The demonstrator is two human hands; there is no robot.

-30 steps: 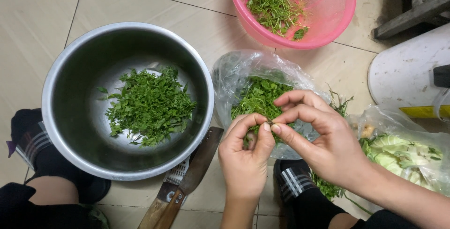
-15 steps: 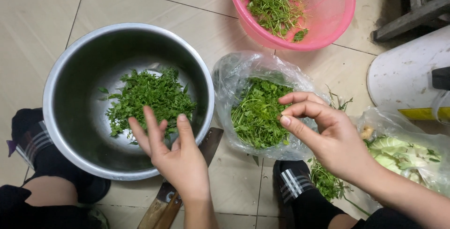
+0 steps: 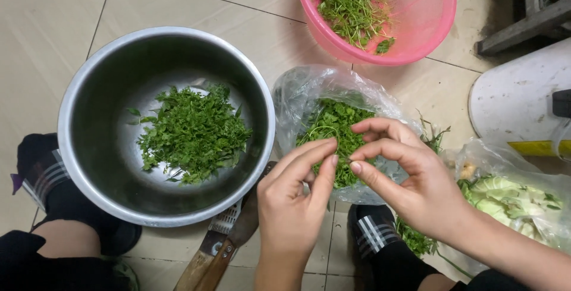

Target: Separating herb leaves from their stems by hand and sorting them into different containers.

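Floor [image 3: 59, 23]: glossy beige tiles w/ dark grout lines, evenly lit. Upper right of frame: dark wooden furniture leg [image 3: 523, 23]; white round container [image 3: 517, 106] right edge below it.

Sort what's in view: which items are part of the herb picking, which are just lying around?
In use: left hand, right hand, clear plastic bag of green herbs, steel bowl of picked leaves, pink plastic basket of stems.
Idle: wooden-handled knives, bagged pale cabbage, white tub.
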